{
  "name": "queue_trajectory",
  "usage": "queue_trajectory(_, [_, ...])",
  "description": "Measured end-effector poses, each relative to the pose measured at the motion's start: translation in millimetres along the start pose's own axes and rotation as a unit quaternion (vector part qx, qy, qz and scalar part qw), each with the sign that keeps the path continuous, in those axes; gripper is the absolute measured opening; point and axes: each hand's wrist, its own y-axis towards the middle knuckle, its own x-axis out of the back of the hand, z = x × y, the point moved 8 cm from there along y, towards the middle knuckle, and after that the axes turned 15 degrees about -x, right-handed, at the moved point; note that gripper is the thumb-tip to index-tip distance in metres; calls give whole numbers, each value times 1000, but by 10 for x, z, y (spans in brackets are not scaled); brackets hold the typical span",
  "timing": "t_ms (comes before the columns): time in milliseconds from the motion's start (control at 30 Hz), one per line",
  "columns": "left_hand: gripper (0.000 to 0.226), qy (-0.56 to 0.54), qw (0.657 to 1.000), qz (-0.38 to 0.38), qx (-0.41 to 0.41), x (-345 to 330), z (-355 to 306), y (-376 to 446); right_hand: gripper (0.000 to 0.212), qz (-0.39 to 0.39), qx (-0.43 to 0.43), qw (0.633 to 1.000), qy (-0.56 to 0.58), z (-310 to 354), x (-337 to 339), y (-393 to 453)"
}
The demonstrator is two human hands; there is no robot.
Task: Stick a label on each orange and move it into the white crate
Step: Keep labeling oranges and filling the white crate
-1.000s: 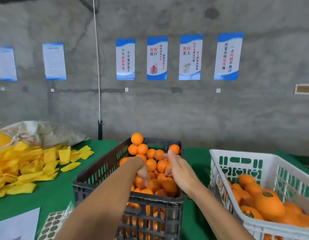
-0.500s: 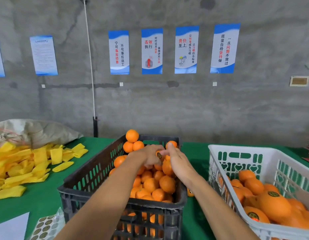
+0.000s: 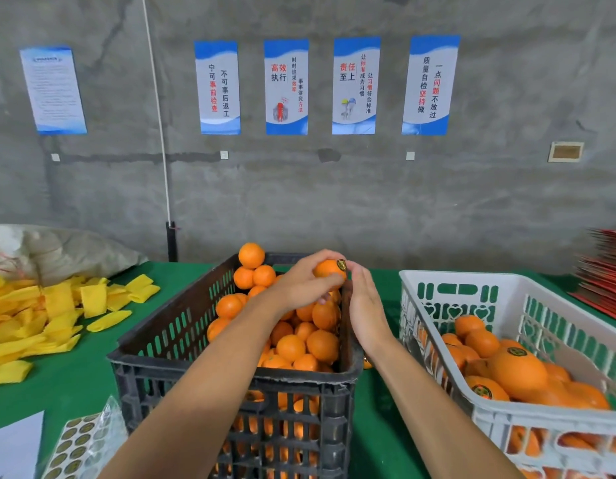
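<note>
1. Head view, centre: the left hand grips a small round orange with curled fingers and thumb, holding it above the far right corner of the dark grey slatted plastic crate.
2. A small round dark label with a gold rim sits on the right upper side of the held orange.
3. The right hand stands edge-on just right of the orange, its fingers nearly straight and close together; the fingertips reach the label. Whether they press it cannot be told.
4. The dark crate holds a heap of unlabelled oranges, piled highest at its far left corner.
5. Right: the white perforated plastic crate stands just beside the dark crate and contains labelled oranges, dark stickers facing up on several.
6. Both crates rest on the green cloth-covered table.
7. Near left: a clear-wrapped sheet of round gold-and-dark stickers lies beside a white paper sheet.
8. Far left: a loose pile of yellow foam sleeves lies in front of a grey woven sack.
9. Far right edge: a stack of red flat cards.
10. Background: a grey concrete wall carrying four blue-and-white posters.
</note>
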Motion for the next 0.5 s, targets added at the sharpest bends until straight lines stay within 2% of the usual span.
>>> queue_trajectory(200, [23,26,998,-47,-24,31,-34,33,43,-10,-4,1000,9,-38,-3,18])
queue_trajectory(333, [15,2,998,-70,-2,35,16,40,36,-18,-7,1000,-23,-55,15,5])
queue_trajectory(367, [20,-9,997,-72,9,30,30,41,39,-26,-16,999,-25,-76,35,1])
queue_trajectory(433, [33,-30,997,-73,22,7,49,54,57,-22,-28,999,-41,-98,50,-26])
queue_trajectory(500, [39,-45,995,-79,29,-17,55,73,72,7,7,996,-93,-27,5,-60])
